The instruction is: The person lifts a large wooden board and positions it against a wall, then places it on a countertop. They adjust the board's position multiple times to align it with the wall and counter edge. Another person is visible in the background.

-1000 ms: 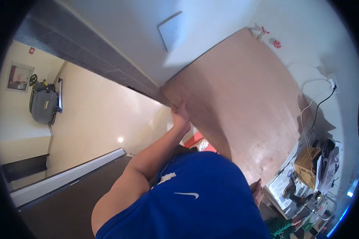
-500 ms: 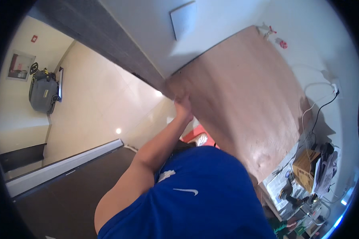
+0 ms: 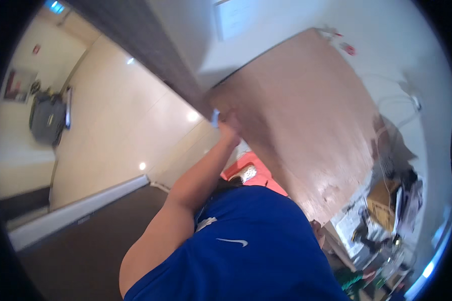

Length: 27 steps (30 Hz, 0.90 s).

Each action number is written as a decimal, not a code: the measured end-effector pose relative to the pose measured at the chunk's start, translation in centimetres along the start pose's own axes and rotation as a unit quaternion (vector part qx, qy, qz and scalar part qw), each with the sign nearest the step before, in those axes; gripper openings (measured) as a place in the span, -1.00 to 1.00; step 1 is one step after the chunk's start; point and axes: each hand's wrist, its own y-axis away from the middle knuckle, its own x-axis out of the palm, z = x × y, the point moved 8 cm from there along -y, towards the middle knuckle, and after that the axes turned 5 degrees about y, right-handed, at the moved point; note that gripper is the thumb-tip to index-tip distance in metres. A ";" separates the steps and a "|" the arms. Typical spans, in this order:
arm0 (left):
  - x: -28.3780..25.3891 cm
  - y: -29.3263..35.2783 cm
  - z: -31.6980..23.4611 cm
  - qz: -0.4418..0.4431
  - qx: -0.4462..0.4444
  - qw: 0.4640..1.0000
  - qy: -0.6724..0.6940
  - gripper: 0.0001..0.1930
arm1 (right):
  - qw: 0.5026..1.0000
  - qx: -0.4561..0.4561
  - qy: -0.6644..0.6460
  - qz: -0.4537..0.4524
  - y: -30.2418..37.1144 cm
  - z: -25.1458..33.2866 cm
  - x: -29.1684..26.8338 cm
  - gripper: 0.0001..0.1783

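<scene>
- Brown board (image 3: 316, 110), a broad flat sheet, has its left edge in your left hand (image 3: 230, 129); that grip is closed on the edge, though motion blur softens the fingers.
- Your right hand (image 3: 317, 232) is at the board's lower corner, partly hidden behind your blue shirt (image 3: 256, 246); you cannot tell from this view how its grip stands.
- Just below the board's lower-left edge you have a red mat (image 3: 258, 168), with a white shoe with holes (image 3: 245, 174) over it.
- At the board's upper-left corner, near your left hand, a dark grey post (image 3: 155, 55) ends.
- Beyond the board's upper edge you face a pale wall (image 3: 276, 25), which carries a flat white plate (image 3: 234, 20); red valve handles (image 3: 348, 49) sit near the board's upper-right corner.
- Right of the board you see a wall socket (image 3: 417, 104) with cables.
- Lower right of the board are paper sheets (image 3: 344, 228), a cardboard box (image 3: 380, 206) and, farther down, another person's hand (image 3: 369, 276) beside a green garment.
- Well left of the board, across a pale tiled floor (image 3: 120, 115), stands a grey machine (image 3: 47, 120); your lower left shows a dark panel (image 3: 100, 241).
</scene>
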 end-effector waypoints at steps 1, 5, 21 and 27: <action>1.4 1.8 -0.3 0.030 -0.028 0.999 0.031 -0.58 | 0.999 0.030 -0.014 0.018 1.0 1.2 -0.7 -0.41; 1.3 1.3 -1.2 0.038 -0.005 0.999 0.017 -0.49 | 0.993 0.079 -0.067 0.061 1.4 0.9 -1.4 -0.42; 2.3 3.7 -4.1 0.044 -0.015 0.997 -0.054 -0.35 | 0.864 0.123 -0.484 0.061 -1.4 -1.4 -0.6 -0.29; 4.2 3.4 -5.8 0.078 0.047 0.995 -0.032 -0.38 | 0.943 0.227 -0.242 -0.044 -1.0 -1.5 -2.6 -0.27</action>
